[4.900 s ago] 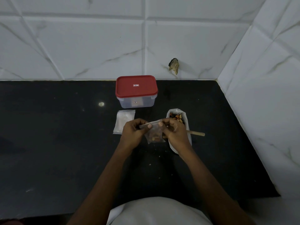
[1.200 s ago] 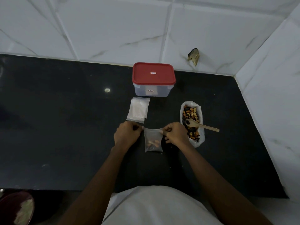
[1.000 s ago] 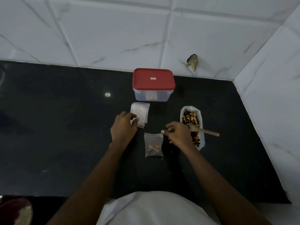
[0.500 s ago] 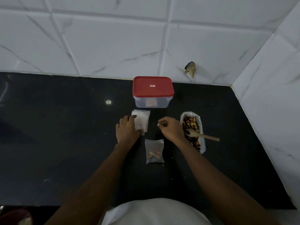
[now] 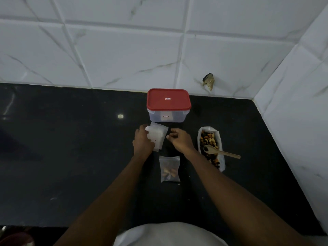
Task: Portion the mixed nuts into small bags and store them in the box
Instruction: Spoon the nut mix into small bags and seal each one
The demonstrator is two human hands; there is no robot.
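Grip: left hand [image 5: 142, 142] curled over the left edge of stack of empty small clear plastic bags [image 5: 158, 136]; right hand [image 5: 180, 141] loosely curled, empty, fingertips just beside stack. Forearms extended forward. Filled small clear bag of nuts [image 5: 169, 169] flat between them; red-lidded clear box [image 5: 168, 103] closed, behind stack.

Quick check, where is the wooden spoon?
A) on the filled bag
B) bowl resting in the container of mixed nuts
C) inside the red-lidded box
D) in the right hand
B: the wooden spoon lies with its bowl on the nuts in the white container, handle pointing right.
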